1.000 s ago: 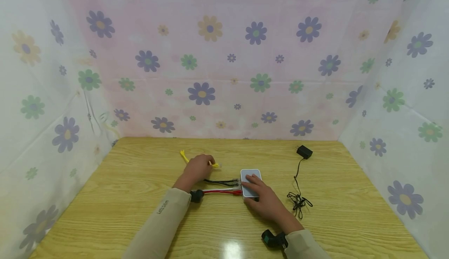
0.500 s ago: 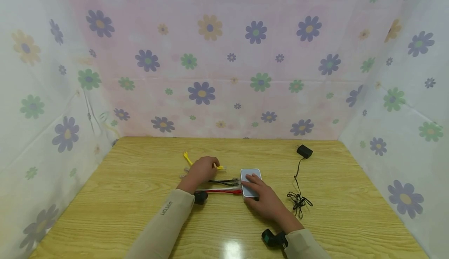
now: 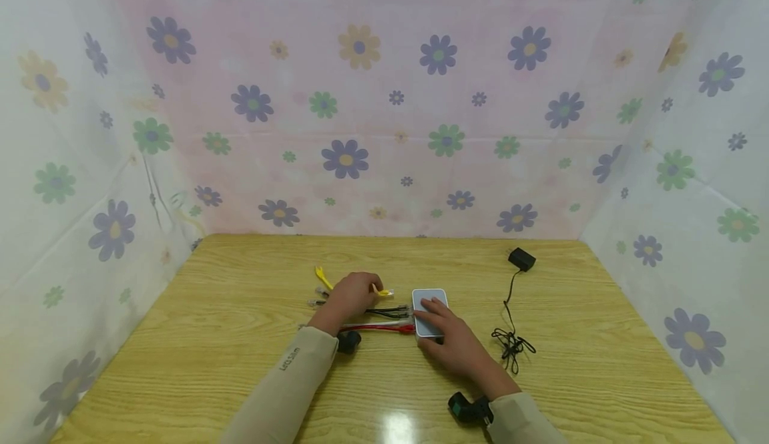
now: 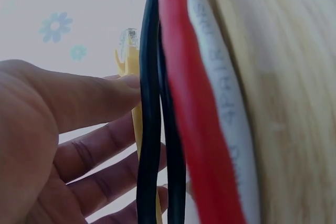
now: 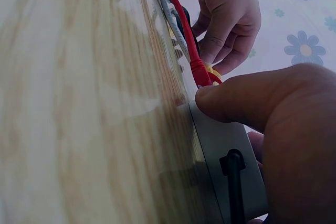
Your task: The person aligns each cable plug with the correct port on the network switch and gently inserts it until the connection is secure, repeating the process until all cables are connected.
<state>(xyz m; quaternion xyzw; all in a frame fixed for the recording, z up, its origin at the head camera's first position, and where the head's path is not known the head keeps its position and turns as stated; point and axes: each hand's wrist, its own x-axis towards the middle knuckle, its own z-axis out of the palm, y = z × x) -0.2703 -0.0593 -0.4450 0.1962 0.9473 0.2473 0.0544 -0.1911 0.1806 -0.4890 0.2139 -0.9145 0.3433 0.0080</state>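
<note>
My left hand pinches a yellow Ethernet cable between thumb and fingers, just behind its clear plug. That plug points right, apart from a small white network switch. My right hand holds the switch, fingers over the top and thumb against its side. Two black cables, a red cable and a white cable run to the switch's left side, passing under or beside my left hand. A black cord enters another side of the switch.
Right of the switch, a black power adapter lies on the wooden table, its cord bundled. Loose cable ends with clear plugs lie left of my left hand. Flower-print cloth stands behind and on both sides.
My left hand has moved right and slightly nearer, bringing the yellow cable's plug closer to the switch. Loose plugs at its left have come into view. The right hand stays still.
</note>
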